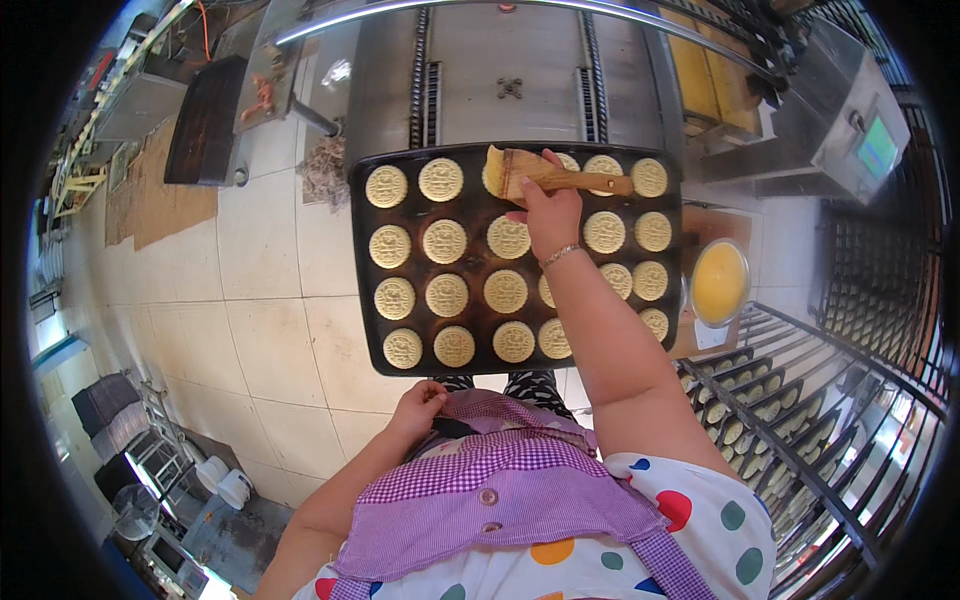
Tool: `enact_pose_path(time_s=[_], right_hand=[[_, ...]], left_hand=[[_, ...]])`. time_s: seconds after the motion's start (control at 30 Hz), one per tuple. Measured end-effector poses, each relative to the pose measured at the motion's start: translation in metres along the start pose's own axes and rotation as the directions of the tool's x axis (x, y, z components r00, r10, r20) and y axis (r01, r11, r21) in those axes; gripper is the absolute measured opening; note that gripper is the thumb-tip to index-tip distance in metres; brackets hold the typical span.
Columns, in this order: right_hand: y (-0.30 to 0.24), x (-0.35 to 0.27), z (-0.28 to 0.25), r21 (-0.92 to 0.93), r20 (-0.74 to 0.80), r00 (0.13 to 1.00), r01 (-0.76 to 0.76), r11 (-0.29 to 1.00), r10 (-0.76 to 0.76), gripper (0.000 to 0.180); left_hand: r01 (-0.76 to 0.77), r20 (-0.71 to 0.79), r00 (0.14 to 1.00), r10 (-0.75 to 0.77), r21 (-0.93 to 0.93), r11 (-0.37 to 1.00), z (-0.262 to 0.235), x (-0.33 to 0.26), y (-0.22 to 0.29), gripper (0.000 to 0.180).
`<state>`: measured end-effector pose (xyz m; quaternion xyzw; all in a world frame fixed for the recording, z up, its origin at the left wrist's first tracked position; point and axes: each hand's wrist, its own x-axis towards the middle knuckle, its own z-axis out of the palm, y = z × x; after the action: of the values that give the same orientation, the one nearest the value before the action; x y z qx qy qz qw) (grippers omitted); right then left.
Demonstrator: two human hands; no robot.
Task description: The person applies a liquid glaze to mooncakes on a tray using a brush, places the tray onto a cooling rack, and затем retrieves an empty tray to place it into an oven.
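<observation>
My right hand [551, 212] grips a wide flat pastry brush [595, 182] with a wooden handle. Its yellow-coated bristles lie over a mooncake in the far row, partly covering it. Rows of round, pale mooncakes with stamped tops, one of them a whole mooncake [445, 241], sit on a dark baking tray [474, 215]. My right forearm hides some in the near right part. Closed at the tray's near edge, my left hand [416, 408] rests by the purple checked apron [480, 460]; whatever its fingers hold, if anything, is hidden.
Right of the tray stands a round bowl of yellow liquid [720, 284]. A metal rack [800, 420] with several loaded trays is at the lower right. Beyond the tray lies a metal conveyor machine [510, 50] with chains; a control box [860, 135] with a lit screen stands far right.
</observation>
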<state>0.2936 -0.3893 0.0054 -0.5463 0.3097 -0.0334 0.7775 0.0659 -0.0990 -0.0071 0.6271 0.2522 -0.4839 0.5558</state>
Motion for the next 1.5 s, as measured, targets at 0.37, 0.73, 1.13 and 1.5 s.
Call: enact_pose_path(time_s=[0.37,0.73,1.13,1.5], right_hand=[[-0.035,0.029,-0.086,-0.555,-0.285,0.929,0.04,0.831,-0.235,0.045],[0.071,0.028,0.047,-0.37,-0.139,0.945,0.228,0.901,-0.296,0.044],[0.065,-0.032,0.026,-0.871,-0.088,0.995,-0.103,0.481,0.054,0.035],[0.011,-0.031,-0.141,-0.842,-0.308,0.858,-0.045,0.537,-0.41,0.035]], left_hand=[[0.074,-0.132,0.988,-0.085,-0.087,0.994,-0.067,-0.025,-0.018,0.018],[0.082,-0.129,0.988,-0.087,-0.041,0.996,-0.077,-0.025,-0.01,0.019],[0.017,-0.121,0.992,-0.025,-0.067,0.998,-0.08,-0.023,-0.03,0.022],[0.061,-0.109,0.992,-0.058,0.03,0.998,-0.068,-0.024,-0.027,0.024]])
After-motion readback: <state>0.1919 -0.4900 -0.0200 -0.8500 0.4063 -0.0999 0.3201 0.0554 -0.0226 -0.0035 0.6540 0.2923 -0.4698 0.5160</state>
